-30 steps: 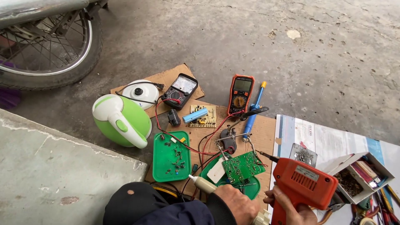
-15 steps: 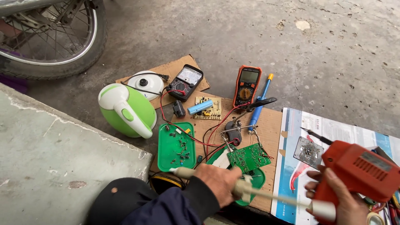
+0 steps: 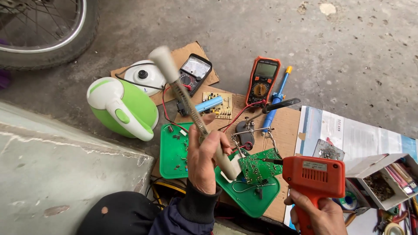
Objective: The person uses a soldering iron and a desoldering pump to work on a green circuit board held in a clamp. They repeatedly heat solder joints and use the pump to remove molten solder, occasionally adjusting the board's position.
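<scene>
On a concrete floor (image 3: 244,30) beside a bicycle wheel (image 3: 48,39), a person seated low works over flattened brown cardboard sheets (image 3: 287,126) spread with repair gear. Left hand (image 3: 207,159), its grip closed around the middle of a long cream-coloured desoldering pump (image 3: 191,109), raises the tool at a slant, its blurred rounded end up over the cardboard and its lower end just above a green plastic tray lid (image 3: 250,196). Right hand (image 3: 318,215), fingers wrapped tight on the handle, holds an orange pistol-shaped soldering gun (image 3: 313,176) whose dark tip points left and meets the edge of a green printed circuit board (image 3: 261,163). That board is held tilted in the metal clips of a small helping-hand stand (image 3: 252,130), above the green lid and close to the left hand.

Left of the hands lies a square green plastic tray (image 3: 174,152) dotted with small loose parts, and beyond it a lime-green and white electric kettle (image 3: 122,106) on its side, next to its round white base (image 3: 143,76). Farther back sit a black analogue multimeter (image 3: 193,74) and an orange-cased digital multimeter (image 3: 261,80), red and black leads trailing toward the board. A blue-handled tool (image 3: 274,104) lies beside the digital meter, and a small tan circuit board with a blue cylinder (image 3: 215,106) rests near the analogue one. To the right, printed paper (image 3: 352,135) covers the floor, with an open cardboard box of oddments (image 3: 383,180) at the frame edge.
</scene>
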